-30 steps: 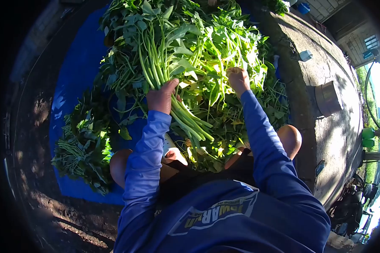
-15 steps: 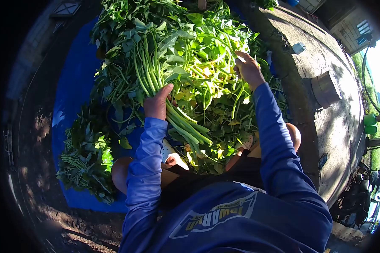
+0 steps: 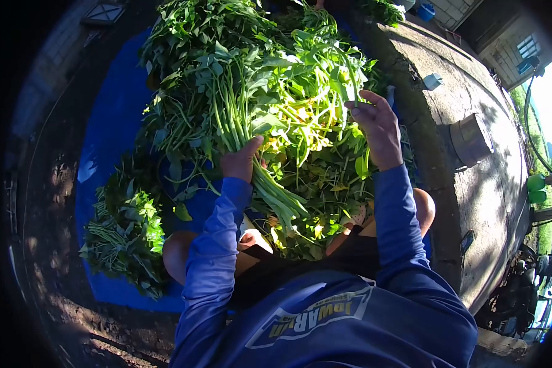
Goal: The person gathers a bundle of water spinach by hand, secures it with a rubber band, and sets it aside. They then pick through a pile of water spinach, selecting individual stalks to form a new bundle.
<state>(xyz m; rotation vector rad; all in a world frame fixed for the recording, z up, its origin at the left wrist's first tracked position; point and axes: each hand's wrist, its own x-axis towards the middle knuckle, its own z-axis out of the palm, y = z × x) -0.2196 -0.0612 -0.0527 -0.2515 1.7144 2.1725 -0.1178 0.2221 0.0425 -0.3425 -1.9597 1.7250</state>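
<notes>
My left hand (image 3: 239,162) is wrapped around a bunch of long-stemmed leafy greens (image 3: 230,119). The cut stem ends hang toward my lap and the leaves point away from me. To the right, my right hand (image 3: 379,126) has thumb and fingers closed on a single leafy green stem (image 3: 352,76), apart from the bunch. Beneath and beyond both hands spreads a big heap of the same greens (image 3: 196,37), with sunlit and yellowish leaves (image 3: 306,116) in its middle.
A blue tarp (image 3: 107,141) lies under the heap. Tied-looking bundles of greens (image 3: 122,236) rest on it at the left. A concrete ledge (image 3: 435,122) runs along the right, bearing a round metal container (image 3: 471,141) and a small pale blue object (image 3: 432,81).
My right hand has come back toward me and closed on a stem. My left hand, still holding the bunch, has shifted slightly right and nearer.
</notes>
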